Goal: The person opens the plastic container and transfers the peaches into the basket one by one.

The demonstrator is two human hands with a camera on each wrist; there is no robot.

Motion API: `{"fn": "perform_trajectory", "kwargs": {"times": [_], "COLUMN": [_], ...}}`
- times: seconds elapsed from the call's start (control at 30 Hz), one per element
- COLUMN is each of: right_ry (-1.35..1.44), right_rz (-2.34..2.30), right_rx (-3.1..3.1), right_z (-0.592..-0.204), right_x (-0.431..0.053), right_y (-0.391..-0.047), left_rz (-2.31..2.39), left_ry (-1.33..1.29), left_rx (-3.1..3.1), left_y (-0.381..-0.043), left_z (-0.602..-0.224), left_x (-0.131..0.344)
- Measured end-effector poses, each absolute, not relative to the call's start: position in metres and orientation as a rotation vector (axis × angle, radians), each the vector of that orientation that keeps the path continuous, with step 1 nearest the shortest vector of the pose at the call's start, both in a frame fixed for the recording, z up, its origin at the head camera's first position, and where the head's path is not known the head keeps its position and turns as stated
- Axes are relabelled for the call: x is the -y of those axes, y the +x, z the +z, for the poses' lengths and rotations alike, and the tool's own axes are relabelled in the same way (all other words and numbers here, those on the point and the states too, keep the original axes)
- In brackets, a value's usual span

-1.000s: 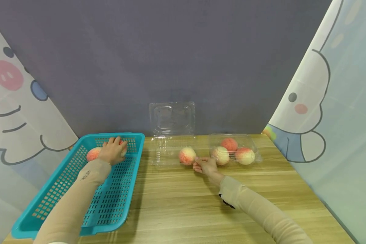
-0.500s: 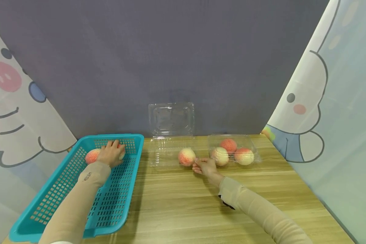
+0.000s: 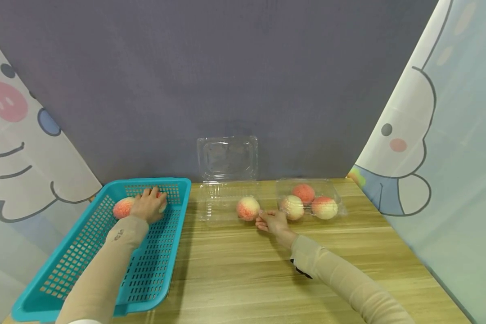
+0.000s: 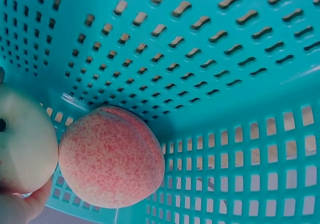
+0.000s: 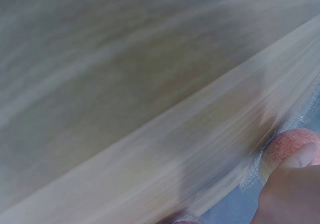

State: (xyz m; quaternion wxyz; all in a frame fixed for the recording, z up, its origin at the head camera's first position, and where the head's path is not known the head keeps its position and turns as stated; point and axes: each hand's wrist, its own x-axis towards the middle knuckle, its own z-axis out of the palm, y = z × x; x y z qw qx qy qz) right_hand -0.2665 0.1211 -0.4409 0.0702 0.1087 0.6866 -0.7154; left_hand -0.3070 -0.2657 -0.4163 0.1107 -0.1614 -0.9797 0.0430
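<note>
My left hand (image 3: 146,206) reaches down into the blue-green basket (image 3: 176,252) and grips a peach (image 4: 25,139), mostly covered by the hand in the head view. A second, redder peach (image 4: 112,156) lies against it in the basket. My right hand (image 3: 273,222) is at the front right of a clear clamshell box (image 3: 216,207), whose lid (image 3: 227,157) stands raised. Its thumb is beside the one peach (image 3: 248,208) in that box. The right fingers look relaxed and fairly straight; whether they touch the rim is unclear.
Right of the open clamshell, another clear clamshell box (image 3: 334,185) holds three peaches and looks covered. Both boxes stand at the back of the wooden table (image 3: 243,274), before a grey cloth wall (image 3: 235,81). Printed curtains (image 3: 461,171) hang at the sides.
Both hands keep nearly the same places. The left hand stays on the peach in the basket. The head view has shifted very slightly.
</note>
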Motion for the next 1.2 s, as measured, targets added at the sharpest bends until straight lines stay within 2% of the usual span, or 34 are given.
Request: {"fn": "perform_trajectory", "kwargs": {"times": [1.2], "right_ry": [0.324], "right_rz": [-2.142], "right_rx": [-2.090], "right_z": [-0.441], "right_x": [-0.120], "right_y": [-0.267], "left_rz": [0.112], "left_ry": [-0.443], "left_rx": [2.804], "left_y": [-0.304], "left_z": [-0.436], "left_x": [0.263]}}
